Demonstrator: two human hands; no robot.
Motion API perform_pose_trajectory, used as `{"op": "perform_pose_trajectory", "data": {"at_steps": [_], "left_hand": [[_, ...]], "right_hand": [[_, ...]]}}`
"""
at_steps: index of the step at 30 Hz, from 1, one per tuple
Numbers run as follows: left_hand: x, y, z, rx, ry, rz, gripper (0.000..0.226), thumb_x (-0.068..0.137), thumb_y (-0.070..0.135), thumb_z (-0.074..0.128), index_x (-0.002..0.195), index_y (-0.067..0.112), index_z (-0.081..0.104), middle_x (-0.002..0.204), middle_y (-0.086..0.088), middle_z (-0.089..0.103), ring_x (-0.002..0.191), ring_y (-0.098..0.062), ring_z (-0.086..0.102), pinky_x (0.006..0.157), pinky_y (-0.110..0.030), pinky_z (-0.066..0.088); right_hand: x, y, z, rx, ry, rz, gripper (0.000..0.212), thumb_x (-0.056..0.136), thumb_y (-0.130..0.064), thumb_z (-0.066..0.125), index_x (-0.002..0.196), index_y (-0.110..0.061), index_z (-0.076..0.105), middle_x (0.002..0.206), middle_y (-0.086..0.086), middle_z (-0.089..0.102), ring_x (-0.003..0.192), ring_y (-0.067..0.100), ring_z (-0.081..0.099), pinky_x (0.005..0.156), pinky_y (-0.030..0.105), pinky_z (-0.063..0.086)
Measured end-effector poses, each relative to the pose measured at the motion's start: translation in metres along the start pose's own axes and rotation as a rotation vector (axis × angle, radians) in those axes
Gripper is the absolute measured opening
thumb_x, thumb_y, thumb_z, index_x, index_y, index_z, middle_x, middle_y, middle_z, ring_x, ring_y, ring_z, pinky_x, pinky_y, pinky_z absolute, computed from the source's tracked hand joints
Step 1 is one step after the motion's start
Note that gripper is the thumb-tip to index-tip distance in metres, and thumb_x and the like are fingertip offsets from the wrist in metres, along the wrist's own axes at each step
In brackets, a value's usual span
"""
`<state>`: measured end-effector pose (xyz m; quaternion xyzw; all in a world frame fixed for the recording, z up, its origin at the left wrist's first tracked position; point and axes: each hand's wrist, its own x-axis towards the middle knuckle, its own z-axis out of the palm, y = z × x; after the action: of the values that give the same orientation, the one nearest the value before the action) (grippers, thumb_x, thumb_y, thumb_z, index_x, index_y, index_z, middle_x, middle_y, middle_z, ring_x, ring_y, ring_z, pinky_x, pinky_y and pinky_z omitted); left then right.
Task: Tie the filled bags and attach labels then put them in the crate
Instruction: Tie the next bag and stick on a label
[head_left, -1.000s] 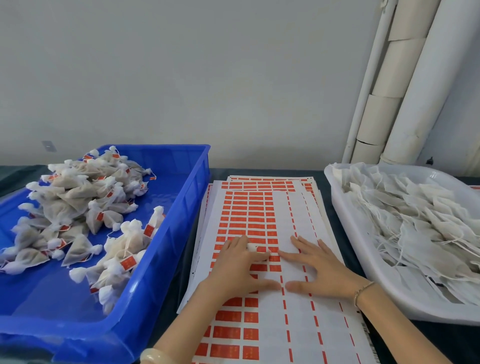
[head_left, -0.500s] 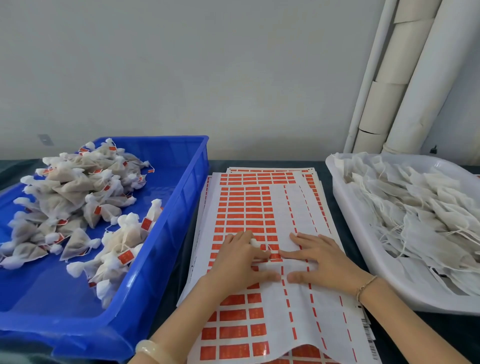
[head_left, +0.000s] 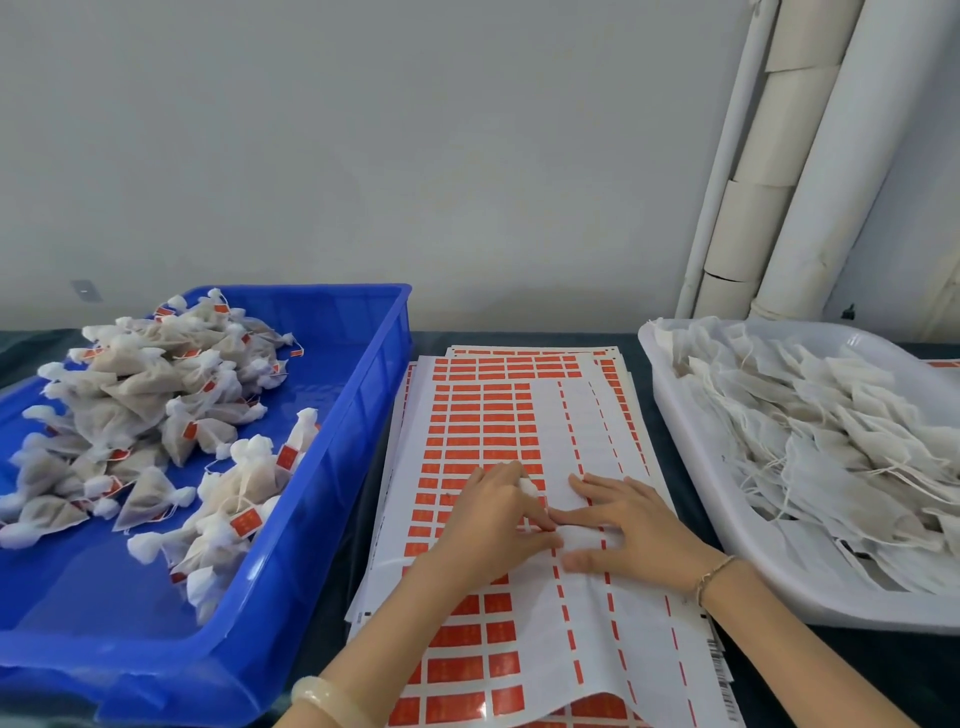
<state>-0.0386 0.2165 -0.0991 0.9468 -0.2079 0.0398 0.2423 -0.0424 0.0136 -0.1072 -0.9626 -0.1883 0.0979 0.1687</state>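
From the head view: keeps the left grip (head_left: 493, 519) curled down on the label sheet (head_left: 566, 431), pinching a small filled bag (head_left: 528, 487), visible only as a white tuft between the fingers. Lays the right grip (head_left: 634, 530) spread and flat just to its right, index fingertip (head_left: 558, 515) touching the left fingers over a row of orange labels. Against a second ago, holds both grips at nearly the same spot but has dragged the paper. Below the wrists, now rumples and lifts the sheet's near edge, baring another orange sheet beneath, where before all lay flat. Probably means working a label loose for the held bag: tying apparently done, labelling under way, drop into the crate not yet made. Cannot tell whether a label has come free. Leaves unchanged, well left of the left grip, the blue crate (head_left: 363, 415) with its heap of tied, labelled bags (head_left: 145, 395). Well right of the right grip, leaves the white tray (head_left: 691, 467) of flat untied bags (head_left: 831, 441) on the dark desk (head_left: 519, 338).
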Motion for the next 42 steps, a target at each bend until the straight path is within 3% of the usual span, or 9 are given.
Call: {"op": "perform_pose_trajectory", "data": {"at_steps": [6, 9, 14, 18, 20, 23, 25, 32, 42], "left_hand": [[0.0, 0.0, 0.003, -0.058, -0.033, -0.111, 0.022, 0.082, 0.044, 0.07, 0.101, 0.034, 0.075, 0.131, 0.005, 0.053, 0.123, -0.018, 0.044, 0.1, -0.043, 0.046], [0.002, -0.001, 0.003, -0.108, -0.045, -0.154, 0.021, 0.082, 0.043, 0.071, 0.1, 0.033, 0.075, 0.136, 0.005, 0.052, 0.124, -0.018, 0.046, 0.098, -0.042, 0.047], [0.006, -0.005, 0.002, -0.191, 0.046, -0.209, 0.017, 0.083, 0.041, 0.071, 0.093, 0.029, 0.077, 0.114, 0.01, 0.06, 0.099, -0.005, 0.05, 0.085, -0.023, 0.047], [0.003, -0.015, -0.002, -0.202, 0.096, -0.218, 0.017, 0.083, 0.043, 0.07, 0.09, 0.029, 0.076, 0.099, 0.017, 0.06, 0.101, -0.002, 0.048, 0.078, -0.01, 0.034], [0.001, -0.015, -0.003, -0.166, 0.078, -0.192, 0.022, 0.079, 0.05, 0.071, 0.091, 0.032, 0.075, 0.097, 0.022, 0.053, 0.098, -0.005, 0.048, 0.076, -0.011, 0.036], [-0.002, -0.008, 0.0, -0.125, 0.024, -0.172, 0.026, 0.073, 0.057, 0.073, 0.09, 0.037, 0.074, 0.114, 0.015, 0.052, 0.112, -0.009, 0.045, 0.094, -0.032, 0.047], [-0.002, -0.004, 0.001, -0.11, 0.018, -0.164, 0.025, 0.074, 0.054, 0.074, 0.091, 0.037, 0.074, 0.116, 0.012, 0.053, 0.11, -0.012, 0.047, 0.094, -0.036, 0.049], [0.005, -0.01, 0.006, -0.218, 0.092, -0.206, 0.017, 0.083, 0.043, 0.07, 0.093, 0.029, 0.075, 0.092, 0.019, 0.048, 0.083, -0.008, 0.048, 0.072, -0.015, 0.041], [-0.006, -0.031, 0.001, -0.839, 0.632, -0.493, 0.006, 0.085, 0.038, 0.067, 0.088, 0.034, 0.065, 0.107, 0.011, 0.059, 0.097, -0.008, 0.059, 0.071, -0.01, 0.041]], "right_hand": [[0.003, 0.001, 0.001, -0.01, 0.01, -0.007, 0.061, 0.071, -0.081, 0.044, 0.129, -0.06, 0.04, 0.157, -0.013, 0.017, 0.145, 0.005, 0.008, 0.119, 0.039, 0.003], [0.003, 0.002, 0.002, -0.004, 0.01, -0.004, 0.061, 0.07, -0.082, 0.042, 0.127, -0.062, 0.04, 0.157, -0.014, 0.017, 0.145, 0.005, 0.008, 0.119, 0.039, 0.003], [0.003, 0.0, 0.001, -0.005, 0.009, 0.008, 0.056, 0.074, -0.078, 0.047, 0.127, -0.062, 0.04, 0.157, -0.015, 0.017, 0.145, 0.006, 0.009, 0.119, 0.04, 0.003], [0.002, 0.0, 0.0, 0.007, 0.007, 0.014, 0.056, 0.076, -0.076, 0.05, 0.128, -0.06, 0.041, 0.157, -0.015, 0.016, 0.145, 0.006, 0.009, 0.118, 0.039, 0.003], [0.002, 0.0, 0.001, 0.006, 0.008, 0.018, 0.057, 0.075, -0.076, 0.05, 0.128, -0.06, 0.041, 0.157, -0.015, 0.017, 0.145, 0.007, 0.009, 0.118, 0.039, 0.003], [0.003, 0.0, 0.002, -0.01, 0.01, 0.019, 0.059, 0.073, -0.079, 0.047, 0.129, -0.06, 0.04, 0.157, -0.016, 0.017, 0.145, 0.006, 0.009, 0.118, 0.04, 0.003], [0.003, 0.001, 0.002, -0.011, 0.008, 0.02, 0.06, 0.072, -0.08, 0.045, 0.128, -0.06, 0.04, 0.157, -0.016, 0.016, 0.145, 0.006, 0.009, 0.118, 0.041, 0.003], [0.003, 0.0, 0.001, -0.008, 0.003, 0.019, 0.057, 0.073, -0.08, 0.046, 0.126, -0.063, 0.039, 0.157, -0.016, 0.016, 0.145, 0.007, 0.009, 0.118, 0.04, 0.003], [0.005, -0.004, -0.007, 0.037, -0.046, 0.008, 0.068, 0.07, -0.078, 0.051, 0.133, -0.057, 0.037, 0.158, -0.015, 0.012, 0.146, 0.009, 0.006, 0.119, 0.042, 0.0]]}}
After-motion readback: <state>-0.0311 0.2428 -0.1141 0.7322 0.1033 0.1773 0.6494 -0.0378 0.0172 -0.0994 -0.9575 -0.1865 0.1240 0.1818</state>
